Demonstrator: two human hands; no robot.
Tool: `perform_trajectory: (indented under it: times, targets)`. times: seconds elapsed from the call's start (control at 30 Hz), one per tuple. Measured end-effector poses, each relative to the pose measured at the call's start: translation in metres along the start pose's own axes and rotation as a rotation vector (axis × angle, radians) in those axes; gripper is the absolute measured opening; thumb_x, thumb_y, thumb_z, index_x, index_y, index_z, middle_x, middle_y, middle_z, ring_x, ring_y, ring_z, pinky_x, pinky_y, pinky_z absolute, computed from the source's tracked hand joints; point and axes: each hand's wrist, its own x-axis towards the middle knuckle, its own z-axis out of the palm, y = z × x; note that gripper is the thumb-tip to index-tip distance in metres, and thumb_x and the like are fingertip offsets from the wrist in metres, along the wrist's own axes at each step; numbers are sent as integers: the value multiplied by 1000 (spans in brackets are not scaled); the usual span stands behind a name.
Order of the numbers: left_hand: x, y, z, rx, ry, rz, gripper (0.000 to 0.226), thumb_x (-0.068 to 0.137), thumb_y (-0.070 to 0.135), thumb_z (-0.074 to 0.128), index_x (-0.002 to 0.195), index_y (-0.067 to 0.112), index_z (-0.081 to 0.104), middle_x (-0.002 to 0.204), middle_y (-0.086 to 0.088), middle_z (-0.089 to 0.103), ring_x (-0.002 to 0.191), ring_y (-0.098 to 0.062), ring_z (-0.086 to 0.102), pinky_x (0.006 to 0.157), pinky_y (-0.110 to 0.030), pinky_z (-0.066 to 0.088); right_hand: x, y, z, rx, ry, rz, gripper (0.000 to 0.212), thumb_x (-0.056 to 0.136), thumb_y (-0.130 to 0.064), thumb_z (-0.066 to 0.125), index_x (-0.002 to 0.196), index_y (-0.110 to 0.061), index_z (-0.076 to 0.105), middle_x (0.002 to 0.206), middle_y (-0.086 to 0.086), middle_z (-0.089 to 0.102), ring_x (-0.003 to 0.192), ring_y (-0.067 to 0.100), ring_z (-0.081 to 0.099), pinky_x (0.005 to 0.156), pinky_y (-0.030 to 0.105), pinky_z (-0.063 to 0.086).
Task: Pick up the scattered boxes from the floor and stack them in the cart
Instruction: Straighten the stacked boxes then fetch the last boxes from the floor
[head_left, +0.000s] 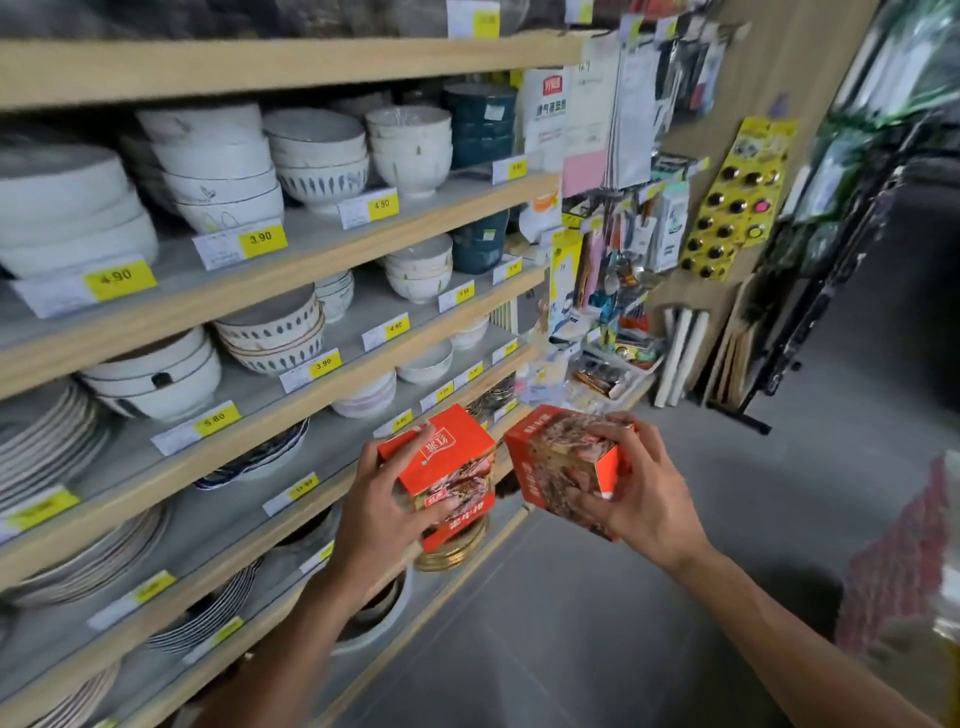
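a: two orange boxes, both held up in the air in front of the shelving. left box (441, 475) upright-ish, orange top with a white logo, food photo on the front face. right box (563, 467) tilted, its photo side turned up toward the camera.
b: touching?
a: near corners come very close; cannot tell if they meet.
b: hands?
a: left hand (387, 512) wraps its box from the left side, fingers curled across the front, thumb on the top edge. right hand (636, 488) grips the other from the right, fingers curled over top and front.
b: surroundings?
a: wooden shelves (291, 317) to the left, stacked white bowls (218, 166), dark blue bowls (480, 122), plates (47, 441) lower down, yellow price tags (262, 239) along the edges. gold-rimmed dish (457, 551) just under the left box. hanging small goods (618, 249) at the shelf end, a yellow card of round buttons (735, 202). grey floor (597, 623) below.
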Motion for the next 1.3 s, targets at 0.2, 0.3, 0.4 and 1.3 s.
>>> perform_trajectory:
  times: [0.2,0.3,0.4,1.3]
  targets:
    - [-35,21,-23,39,163,-48,85,68,47,83,143,50,43,123,27,34,116,14,50,85,-18,57,21,-7,17,123,-77,-149,75,64,-35,91,129,-35,54,144,-11,41,122,9,53,90,38,59]
    - [-65,24,-44,81,273,-103,85,70,38,86,145,39,47,127,14,37,122,13,45,95,-19,53,29,-31,37,199,-123,-248,76,63,-34,92,129,-32,55,145,-8,42,123,5,49,90,39,59]
    - [-102,27,-71,197,385,-150,84,69,28,90,144,28,51,123,1,41,120,13,43,97,-5,41,30,-65,62,293,-222,-352,75,63,-40,90,130,-32,56,146,-7,42,125,10,52,90,36,58]
    - [-637,89,-343,692,1294,-733,88,66,32,92,141,46,50,120,4,44,107,6,48,95,1,30,-292,-549,265,797,-877,-1062,73,58,-24,97,121,-27,60,133,-13,45,120,0,47,101,19,43]
